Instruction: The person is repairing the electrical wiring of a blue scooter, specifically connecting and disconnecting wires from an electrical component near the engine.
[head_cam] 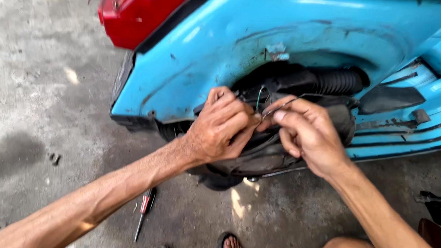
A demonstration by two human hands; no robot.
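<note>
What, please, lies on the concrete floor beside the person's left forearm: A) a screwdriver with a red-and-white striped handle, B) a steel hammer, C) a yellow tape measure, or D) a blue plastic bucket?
A: a screwdriver with a red-and-white striped handle lies on the grey concrete floor just below the left forearm, while both hands, left hand and right hand, pinch thin wires at the light-blue scooter body.

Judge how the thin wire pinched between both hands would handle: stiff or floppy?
The thin wire probably bends easily yet holds shape: it arcs unsupported between the left hand and right hand. Likely very light, and fiddly, since it needs fingertip pinches.
</note>
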